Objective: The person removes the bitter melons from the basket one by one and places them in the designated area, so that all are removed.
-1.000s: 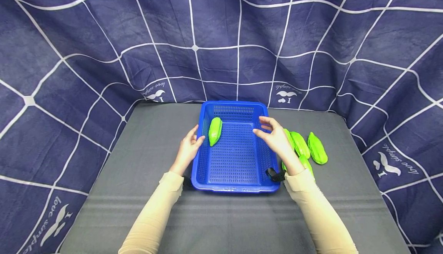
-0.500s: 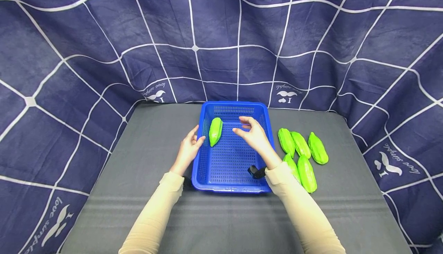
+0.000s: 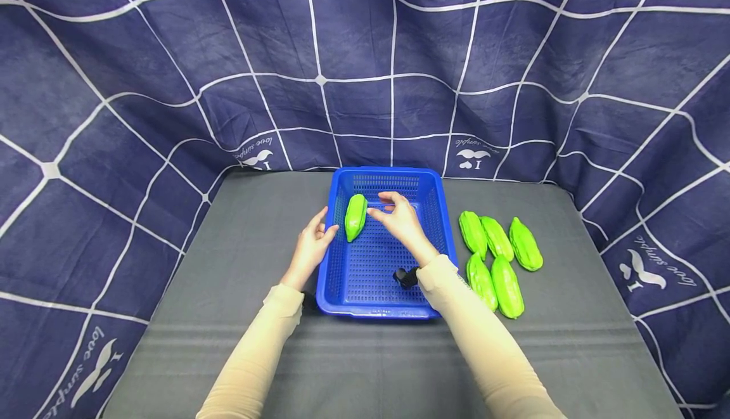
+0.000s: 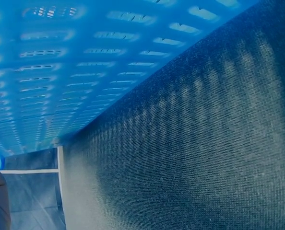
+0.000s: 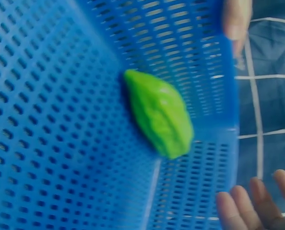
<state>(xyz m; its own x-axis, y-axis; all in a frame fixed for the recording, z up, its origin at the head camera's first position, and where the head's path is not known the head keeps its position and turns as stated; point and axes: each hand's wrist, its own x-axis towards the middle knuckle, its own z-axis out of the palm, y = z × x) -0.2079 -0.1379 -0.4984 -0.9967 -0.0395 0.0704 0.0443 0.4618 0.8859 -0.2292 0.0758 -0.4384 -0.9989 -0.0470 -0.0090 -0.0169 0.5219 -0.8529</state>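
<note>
A blue plastic basket point(image 3: 376, 311) with slotted walls stands on the grey table. Inside it, against the left wall, lies one bright green bitter melon point(image 3: 356, 217), also plain in the right wrist view. My left hand point(image 3: 310, 249) grips the basket's left rim, thumb over the edge and fingers outside; the left wrist view shows mostly the basket's outer wall point(image 4: 85, 72). My right hand point(image 3: 400, 221) hovers over the basket just right of the melon, thumb and fingers apart with nothing between them. Its spread fingers point(image 5: 245, 211) show at the lower right of the right wrist view.
Several more green bitter melons point(image 3: 495, 238) lie in a loose group on the grey table point(image 3: 228, 229) right of the basket, beside the right forearm. A blue curtain with white lines point(image 3: 359, 108) hangs behind the table and along its sides.
My right hand has moved left from the basket's right rim to near the melon inside, uncovering the melons on the right. The left hand, basket and melons have stayed put.
</note>
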